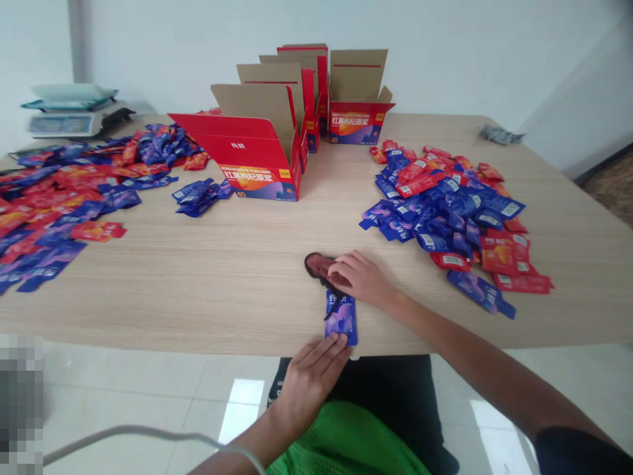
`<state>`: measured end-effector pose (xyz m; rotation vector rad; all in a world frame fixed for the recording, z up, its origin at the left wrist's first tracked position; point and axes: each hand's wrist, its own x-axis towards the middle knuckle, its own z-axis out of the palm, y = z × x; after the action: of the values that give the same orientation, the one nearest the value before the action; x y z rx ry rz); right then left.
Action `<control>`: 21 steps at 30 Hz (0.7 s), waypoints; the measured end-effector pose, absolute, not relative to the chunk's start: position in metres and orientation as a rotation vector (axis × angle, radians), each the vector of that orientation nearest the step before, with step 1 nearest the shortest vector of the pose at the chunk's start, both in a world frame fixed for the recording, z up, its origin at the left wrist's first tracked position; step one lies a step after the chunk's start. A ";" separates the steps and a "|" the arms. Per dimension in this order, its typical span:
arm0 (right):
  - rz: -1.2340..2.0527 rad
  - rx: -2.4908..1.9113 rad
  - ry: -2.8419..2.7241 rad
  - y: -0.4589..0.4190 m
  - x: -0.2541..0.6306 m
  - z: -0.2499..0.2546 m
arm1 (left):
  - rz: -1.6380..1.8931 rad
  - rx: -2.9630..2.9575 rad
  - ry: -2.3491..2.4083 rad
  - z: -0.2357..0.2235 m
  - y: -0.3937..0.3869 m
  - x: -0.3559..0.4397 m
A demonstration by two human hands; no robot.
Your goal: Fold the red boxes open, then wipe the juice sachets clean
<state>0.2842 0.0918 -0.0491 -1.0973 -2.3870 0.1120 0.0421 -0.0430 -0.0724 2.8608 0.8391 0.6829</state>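
Lower center of the frame, near the table [237, 277] edge: one blue pouch [342, 324] lies flat, front up. Left hand [311, 373] has its fingers on the pouch's lower end; thumb hidden, so can't tell if it pinches or just presses. Right hand [363, 280], curled, grasps a reddish piece with black edging [311, 259] (soft-looking, can't identify) at the pouch's top. Progress: this pouch looks mid-handling; plenty seems left, with loose heaps at right [450, 204] and left [64, 191]. Small stack [198, 194] left of center. Boxes [260, 178], upper center, have flaps up, so not closed; contents not visible. Materials: glossy, slightly puffy spouted pouches, red and blue; printed card boxes, brown inside; pale wood-grain tabletop.
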 end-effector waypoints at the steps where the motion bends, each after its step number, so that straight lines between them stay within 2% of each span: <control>1: 0.049 -1.143 -2.370 0.099 0.288 -0.045 | 0.678 2.854 0.845 -0.072 -0.043 0.042; 4: -0.047 -1.241 -2.150 0.098 0.292 -0.027 | 0.684 2.833 0.860 -0.074 -0.044 0.043; 7: 0.085 -1.183 -1.969 0.063 0.283 -0.013 | 0.714 2.829 0.853 -0.077 -0.044 0.043; 13: 0.430 -0.920 -2.397 0.005 0.265 -0.037 | 0.814 2.694 0.910 -0.083 -0.047 0.045; 21: 0.195 -1.149 -2.338 0.085 0.292 -0.055 | 0.670 2.806 0.851 -0.077 -0.045 0.042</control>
<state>0.2916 0.0849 -0.0553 -1.1487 -2.3382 0.1950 0.0422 -0.0454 -0.0766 2.8059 0.8513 0.6699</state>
